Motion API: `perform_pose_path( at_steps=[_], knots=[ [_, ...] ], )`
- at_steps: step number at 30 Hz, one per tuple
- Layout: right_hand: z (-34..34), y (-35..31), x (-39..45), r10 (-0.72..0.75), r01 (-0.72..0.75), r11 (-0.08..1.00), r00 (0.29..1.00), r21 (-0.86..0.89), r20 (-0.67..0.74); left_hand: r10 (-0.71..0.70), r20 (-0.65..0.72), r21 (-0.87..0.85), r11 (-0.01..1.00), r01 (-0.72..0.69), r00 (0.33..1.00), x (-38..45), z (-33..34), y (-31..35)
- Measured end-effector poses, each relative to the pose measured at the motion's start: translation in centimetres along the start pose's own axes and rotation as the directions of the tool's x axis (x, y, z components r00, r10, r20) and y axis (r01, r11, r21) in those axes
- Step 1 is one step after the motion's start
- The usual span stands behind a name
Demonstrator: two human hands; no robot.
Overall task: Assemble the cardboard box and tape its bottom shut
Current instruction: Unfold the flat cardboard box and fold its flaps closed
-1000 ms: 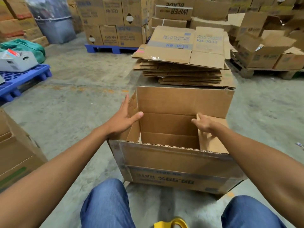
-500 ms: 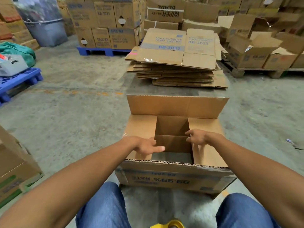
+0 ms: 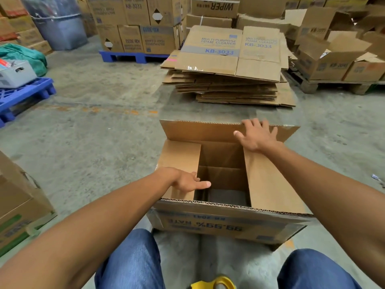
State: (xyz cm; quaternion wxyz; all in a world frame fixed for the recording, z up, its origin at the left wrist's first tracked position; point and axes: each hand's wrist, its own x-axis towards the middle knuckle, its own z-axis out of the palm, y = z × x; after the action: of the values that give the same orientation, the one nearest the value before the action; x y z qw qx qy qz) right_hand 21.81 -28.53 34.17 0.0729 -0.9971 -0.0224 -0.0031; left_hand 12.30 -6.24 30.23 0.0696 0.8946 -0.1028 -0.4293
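Two flat palms: left hand (image 3: 185,180) on side flap (image 3: 179,155), right hand (image 3: 257,135) on far flap (image 3: 200,131).

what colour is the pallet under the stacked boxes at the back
Blue pallet, clearest in the head view.

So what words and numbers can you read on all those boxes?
"MULTIPURPOSE FOAM CLEANER" and "KB-3033": top flattened box of the pile.
"KB-3033": flat sheet beside it.
"WIPER", upside down: far carton.
"99.99% RATE", upside down: near side of the open box.
"KB-3033": stacked carton on the blue pallet.
Other labels are too blurred to read.
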Motion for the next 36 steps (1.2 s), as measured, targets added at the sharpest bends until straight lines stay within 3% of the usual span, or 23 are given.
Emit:
perform_pose_path(
  at_steps=[3,7,10,12,13,15,17,19,22,24,30,36],
  knots=[
    [1.7,0.6,-0.6,-0.049,0.047,0.999,0.984,0.014,0.171,0.063,-0.053,-0.086,0.994,-0.067,0.997,-1.5,-0.9,0.7],
    [2.8,2.3,-1.7,-0.147,0.135,0.989,0.840,0.062,0.522,0.244,-0.053,-0.365,0.898,-0.246,0.968,-5.5,-3.5,1.1],
    [2.2,2.5,-2.8,-0.070,0.080,0.997,0.710,0.017,0.701,0.373,0.058,-0.280,0.896,-0.344,0.926,-8.7,-4.8,0.6],
    [1.3,2.1,-3.1,-0.018,0.024,1.000,0.676,0.002,0.737,0.309,0.059,-0.138,0.944,-0.299,0.949,-9.2,-4.5,0.2],
    [0.8,1.9,-3.2,0.003,-0.012,1.000,0.674,0.007,0.739,0.268,-0.010,-0.049,0.962,-0.268,0.963,-8.8,-4.0,0.0],
    [-0.2,1.8,-3.1,0.017,-0.048,0.999,0.684,0.022,0.729,0.234,-0.253,0.102,0.971,-0.215,0.939,-7.1,-3.1,-0.6],
    [-1.3,1.9,-3.0,0.008,-0.066,0.996,0.720,0.057,0.693,0.198,-0.497,0.190,0.975,-0.117,0.845,-5.1,-2.3,-1.8],
    [-1.9,2.7,-2.6,-0.009,-0.091,0.989,0.748,0.116,0.664,0.128,-0.632,0.193,0.981,-0.005,0.764,-2.5,-1.5,-3.7],
    [-0.2,5.3,-2.6,-0.084,-0.002,0.988,0.825,0.152,0.558,-0.087,-0.619,0.032,0.990,0.136,0.781,0.9,0.5,-5.9],
    [2.6,7.7,-3.9,-0.091,0.041,0.992,0.876,0.115,0.474,-0.172,-0.571,-0.102,0.985,0.139,0.803,2.6,2.3,-6.8],
    [8.9,10.3,-7.4,0.018,-0.024,0.999,0.989,0.036,0.146,-0.208,-0.678,-0.181,0.977,0.114,0.705,5.1,4.8,-7.5],
    [9.9,10.4,-5.1,0.127,-0.133,0.979,0.991,0.157,0.051,-0.245,-0.700,-0.239,0.966,0.103,0.671,5.6,4.6,-6.4]
  ],
)
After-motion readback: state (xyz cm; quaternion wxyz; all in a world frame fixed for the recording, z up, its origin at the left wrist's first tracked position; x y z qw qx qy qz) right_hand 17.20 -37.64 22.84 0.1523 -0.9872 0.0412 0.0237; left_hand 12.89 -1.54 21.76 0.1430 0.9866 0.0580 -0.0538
